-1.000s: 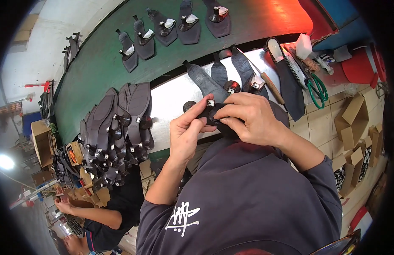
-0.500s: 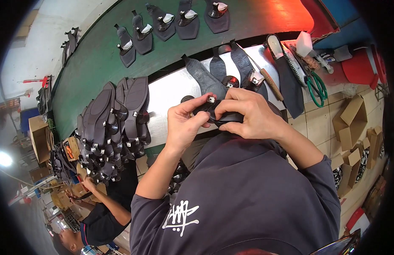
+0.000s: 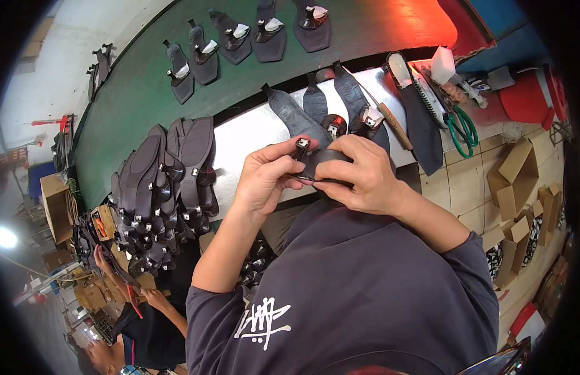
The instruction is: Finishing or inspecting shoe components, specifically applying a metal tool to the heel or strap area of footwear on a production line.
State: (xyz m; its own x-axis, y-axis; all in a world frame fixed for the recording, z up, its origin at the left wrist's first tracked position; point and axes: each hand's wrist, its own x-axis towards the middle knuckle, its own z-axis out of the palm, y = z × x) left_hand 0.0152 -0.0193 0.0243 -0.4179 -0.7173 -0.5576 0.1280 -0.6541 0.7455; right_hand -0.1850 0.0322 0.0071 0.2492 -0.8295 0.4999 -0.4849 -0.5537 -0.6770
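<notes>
Both hands meet at the near edge of the bench, gripping a black heeled shoe (image 3: 323, 157). My left hand (image 3: 262, 175) has thumb and fingers closed about its heel, whose small pale square tip points up. My right hand (image 3: 365, 172) pinches the dark sole and upper edge with bent fingers; much of the shoe is hidden under both hands. Just beyond lie black uppers (image 3: 293, 112) and black heeled pieces (image 3: 335, 125) with pale tips, flat on the shiny metal strip (image 3: 243, 134).
Stacked black heeled soles (image 3: 146, 187) pile up at left. A row of black sandals (image 3: 202, 56) with white wrapping lies on the green bench (image 3: 133, 94). At right are a wooden-handled awl (image 3: 396, 127), green-handled scissors (image 3: 462, 131) and cardboard boxes (image 3: 515, 178). A co-worker (image 3: 155, 337) sits lower left.
My hands have stayed on the shoe; the left thumb and fingers have shifted slightly around the heel. The co-worker's hands have moved, and a red-handled tool shows there now.
</notes>
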